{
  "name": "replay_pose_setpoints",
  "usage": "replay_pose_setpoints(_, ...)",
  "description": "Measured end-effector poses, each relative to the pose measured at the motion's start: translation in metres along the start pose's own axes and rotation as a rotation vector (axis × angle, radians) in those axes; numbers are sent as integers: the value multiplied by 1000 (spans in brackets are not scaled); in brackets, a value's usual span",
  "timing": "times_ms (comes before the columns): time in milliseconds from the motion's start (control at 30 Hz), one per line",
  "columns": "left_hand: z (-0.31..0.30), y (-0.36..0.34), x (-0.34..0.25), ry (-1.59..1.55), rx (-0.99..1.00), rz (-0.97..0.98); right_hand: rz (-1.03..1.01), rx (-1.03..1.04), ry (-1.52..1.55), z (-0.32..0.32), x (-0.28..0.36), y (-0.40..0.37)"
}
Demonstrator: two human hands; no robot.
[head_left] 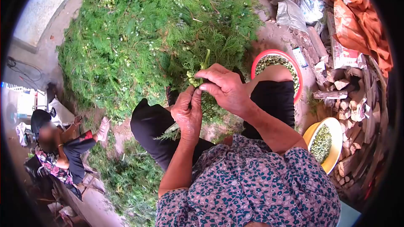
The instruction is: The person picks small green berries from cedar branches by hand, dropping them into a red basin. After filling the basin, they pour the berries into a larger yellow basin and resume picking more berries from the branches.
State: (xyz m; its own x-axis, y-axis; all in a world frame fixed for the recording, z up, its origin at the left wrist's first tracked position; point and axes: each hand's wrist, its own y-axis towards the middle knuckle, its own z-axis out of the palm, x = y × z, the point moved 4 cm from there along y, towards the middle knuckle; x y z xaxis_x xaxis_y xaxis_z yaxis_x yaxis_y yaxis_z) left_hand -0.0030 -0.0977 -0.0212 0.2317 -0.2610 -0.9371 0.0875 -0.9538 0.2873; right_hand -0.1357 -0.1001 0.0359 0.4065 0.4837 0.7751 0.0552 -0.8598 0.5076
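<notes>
Both my hands meet at the middle of the view, above my knees. My left hand (188, 108) is closed, thumb and fingers pinched on a small green sprig (194, 79) with pale green cones. From the right, my right hand (225, 87) reaches the same sprig, its fingers pinched together at the cones. Just beyond them lies a large heap of green branches (147, 29). To the right of my right hand stands a red-rimmed basin (299, 93) holding many small green cones, partly hidden by my knee.
A yellow basin (335, 147) of green cones stands at the right. Behind it are stacked firewood (345, 113), sacks (290, 13) and an orange cloth (362, 29). Another person (63, 151) sits at the left. More cut greenery (130, 176) lies at the lower left.
</notes>
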Motion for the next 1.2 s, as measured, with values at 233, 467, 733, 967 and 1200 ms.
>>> replay_pose_setpoints(233,-11,-18,-17,253,9,236,9,-31,-106,15,4,-20)
replay_pose_setpoints(467,-9,-21,-13,342,37,235,128,12,84,11,-2,-32)
replay_pose_setpoints(733,-1,-24,-19,355,173,244,934,19,936,13,-45,-64)
replay_pose_setpoints(967,4,-19,-23,337,132,379,1055,-34,1249,16,-48,-71)
replay_pose_setpoints(1200,-4,-20,-10,174,114,86,956,-25,1628,11,-60,-73)
